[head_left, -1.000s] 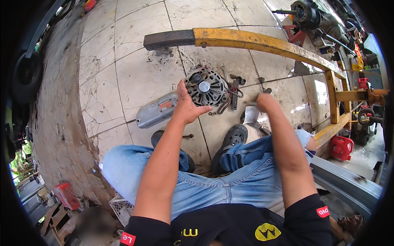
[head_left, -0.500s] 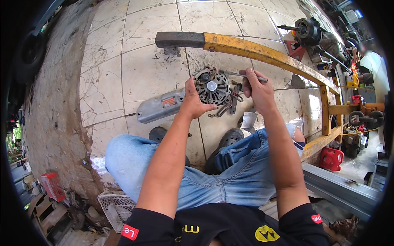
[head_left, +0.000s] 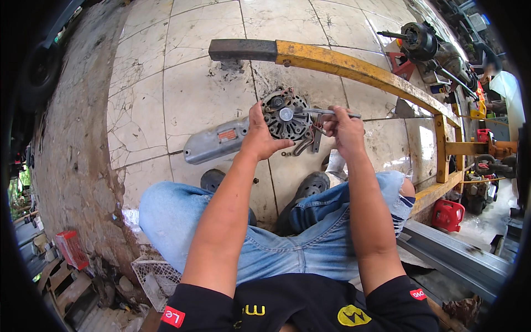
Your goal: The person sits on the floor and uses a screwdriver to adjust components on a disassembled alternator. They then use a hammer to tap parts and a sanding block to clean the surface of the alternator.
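An alternator [head_left: 291,128] lies on the tiled floor between my feet, its slotted round face and silver centre cap turned upward. Spread around its left edge, the thumb and fingers of my left hand [head_left: 259,138] hold it. My right hand [head_left: 344,130] grips a slim metal rod-shaped tool [head_left: 318,111], whose far end reaches over the alternator's face, close to the cap. Whether that end touches anything I cannot tell. A grey metal valve cover [head_left: 207,146] lies left of the alternator, partly behind my left hand. A small metal bracket [head_left: 316,141] sits at the alternator's right side.
A yellow steel frame leg [head_left: 343,66] with a dark end stretches across the floor beyond the alternator. A red jerrycan [head_left: 447,216] and a grey metal beam [head_left: 453,252] are at the right. At lower left stands a white plastic basket [head_left: 155,279].
My right hand has moved left and slightly nearer, bringing the tool's end from the alternator's upper right edge to near its centre cap. My left hand stays in place.
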The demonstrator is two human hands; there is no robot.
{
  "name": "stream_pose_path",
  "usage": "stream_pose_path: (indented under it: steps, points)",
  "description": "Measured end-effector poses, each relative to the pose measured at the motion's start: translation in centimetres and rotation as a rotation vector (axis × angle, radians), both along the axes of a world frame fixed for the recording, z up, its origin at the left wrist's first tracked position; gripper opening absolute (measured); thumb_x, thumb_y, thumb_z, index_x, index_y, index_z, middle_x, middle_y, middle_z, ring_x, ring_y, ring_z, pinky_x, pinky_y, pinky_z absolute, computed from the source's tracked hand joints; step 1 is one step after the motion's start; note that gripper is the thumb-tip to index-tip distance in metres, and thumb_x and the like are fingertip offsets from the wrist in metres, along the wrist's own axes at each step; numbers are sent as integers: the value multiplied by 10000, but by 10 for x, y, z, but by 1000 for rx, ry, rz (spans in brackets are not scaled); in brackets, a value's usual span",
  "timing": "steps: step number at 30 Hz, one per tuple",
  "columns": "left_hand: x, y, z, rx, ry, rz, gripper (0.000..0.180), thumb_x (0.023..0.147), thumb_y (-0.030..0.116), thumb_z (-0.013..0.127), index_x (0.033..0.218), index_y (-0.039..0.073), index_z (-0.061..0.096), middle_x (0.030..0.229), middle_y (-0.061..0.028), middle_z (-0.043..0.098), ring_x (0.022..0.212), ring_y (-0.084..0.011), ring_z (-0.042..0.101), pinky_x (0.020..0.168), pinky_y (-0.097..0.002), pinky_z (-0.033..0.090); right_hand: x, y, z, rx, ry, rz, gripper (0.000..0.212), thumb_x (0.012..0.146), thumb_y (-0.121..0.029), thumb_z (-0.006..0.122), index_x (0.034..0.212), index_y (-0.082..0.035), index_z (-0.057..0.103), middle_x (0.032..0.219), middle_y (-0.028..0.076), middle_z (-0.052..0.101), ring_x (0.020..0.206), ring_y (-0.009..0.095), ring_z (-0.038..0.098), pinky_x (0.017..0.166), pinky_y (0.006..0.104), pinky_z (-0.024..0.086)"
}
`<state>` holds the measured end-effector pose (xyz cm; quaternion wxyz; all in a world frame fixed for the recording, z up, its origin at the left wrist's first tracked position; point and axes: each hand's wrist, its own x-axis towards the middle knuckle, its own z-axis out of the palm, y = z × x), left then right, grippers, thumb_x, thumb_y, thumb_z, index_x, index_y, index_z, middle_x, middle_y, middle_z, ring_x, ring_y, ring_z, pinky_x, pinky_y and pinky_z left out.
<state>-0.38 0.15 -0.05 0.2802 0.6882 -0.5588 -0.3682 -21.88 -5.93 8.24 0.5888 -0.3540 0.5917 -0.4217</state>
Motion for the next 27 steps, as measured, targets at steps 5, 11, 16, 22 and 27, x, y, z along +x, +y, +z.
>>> stream_pose_path:
  steps: [5, 11, 16, 22, 27]
  points:
    - [3, 2, -1, -5, 74, -2, 1457, 546, 411, 962, 1546, 82, -46, 1579, -224, 150, 1447, -387, 292, 1192, -405, 319, 15, 11, 9, 31, -137, 209, 257, 995, -218, 584, 1065, 27, 618, 848, 162, 709, 588, 162, 653, 479, 271, 485]
    - [1, 1, 1, -4, 37, -4, 1454, 551, 412, 961, 1539, 74, -50, 1575, -224, 153, 1440, -385, 301, 1191, -400, 322, -12, -9, -1, -69, -42, 42, 253, 998, -211, 584, 1058, 32, 620, 874, 167, 709, 632, 173, 672, 512, 279, 513]
    - [4, 1, 1, 0, 46, -23, 1461, 557, 420, 959, 1540, 73, -66, 1583, -224, 138, 1457, -383, 272, 1198, -398, 310, 14, 6, 12, 20, -92, 306, 265, 1007, -215, 587, 1084, 38, 609, 882, 155, 706, 664, 172, 676, 533, 275, 516]
    - [2, 1, -4, -5, 23, -11, 1461, 554, 423, 958, 1539, 72, -61, 1585, -227, 131, 1461, -381, 264, 1201, -396, 305, 0, -11, 8, -54, -30, 179, 260, 1013, -202, 577, 1096, 41, 616, 901, 156, 717, 641, 168, 675, 512, 277, 510]
    - [3, 0, -4, -48, 49, -26, 1457, 552, 423, 958, 1536, 54, -51, 1575, -237, 140, 1461, -391, 255, 1203, -399, 297, 14, 1, 3, -84, -19, 198, 268, 1005, -204, 589, 1108, 42, 624, 885, 156, 716, 648, 173, 686, 516, 276, 523]
